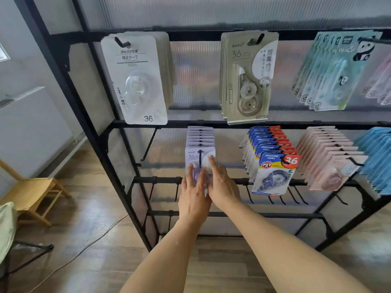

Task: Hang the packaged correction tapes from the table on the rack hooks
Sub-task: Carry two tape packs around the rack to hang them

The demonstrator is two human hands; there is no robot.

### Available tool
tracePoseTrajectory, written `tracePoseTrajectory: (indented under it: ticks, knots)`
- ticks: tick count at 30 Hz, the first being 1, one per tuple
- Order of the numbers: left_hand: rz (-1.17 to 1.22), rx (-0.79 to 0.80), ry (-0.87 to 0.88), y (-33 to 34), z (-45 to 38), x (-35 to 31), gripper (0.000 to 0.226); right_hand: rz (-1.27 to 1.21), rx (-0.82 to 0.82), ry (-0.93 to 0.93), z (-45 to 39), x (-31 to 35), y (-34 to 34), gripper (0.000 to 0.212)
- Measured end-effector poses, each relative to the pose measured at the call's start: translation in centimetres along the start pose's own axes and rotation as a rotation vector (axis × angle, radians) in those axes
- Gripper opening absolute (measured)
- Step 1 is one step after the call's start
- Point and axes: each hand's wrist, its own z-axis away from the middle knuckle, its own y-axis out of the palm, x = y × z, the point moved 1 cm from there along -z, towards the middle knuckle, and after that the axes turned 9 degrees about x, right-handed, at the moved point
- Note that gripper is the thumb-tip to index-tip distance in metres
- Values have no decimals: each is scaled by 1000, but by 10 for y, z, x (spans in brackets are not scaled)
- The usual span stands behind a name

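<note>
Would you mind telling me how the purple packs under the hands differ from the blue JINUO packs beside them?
The purple packs are pale lilac; the blue JINUO packs are bright blue with a red 36. Both hands touch the purple ones; nothing touches the blue. Both hang on middle-row hooks.

Bare hook [149, 144] beside lilac packs [200, 140]

Evenly bright, soft daylight glowing through the ribbed translucent panel [211, 15] across the upper frame. Strong wide-angle bending at left and right edges. Pale glare on the wood floor [88, 210] at lower left; slight overall softness.
</note>
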Motion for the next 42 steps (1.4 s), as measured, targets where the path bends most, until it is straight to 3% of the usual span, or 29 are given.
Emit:
tracePoseTrajectory:
  ticks: [13,25,33,42]
  knots:
    - [-84,15,-43,-10,9,-2,70,107,18,-16,8,-4,-12,73]
    - [-123,-20,-405,0,130,14,68,244,272,-252,88,10,-2,69]
    - [-129,-112,-734,-26,247,60,67,290,407,-538,145,85,38,68]
    - [-87,-276,-1063,-73,401,139,70,321,539,-877,236,226,109,66]
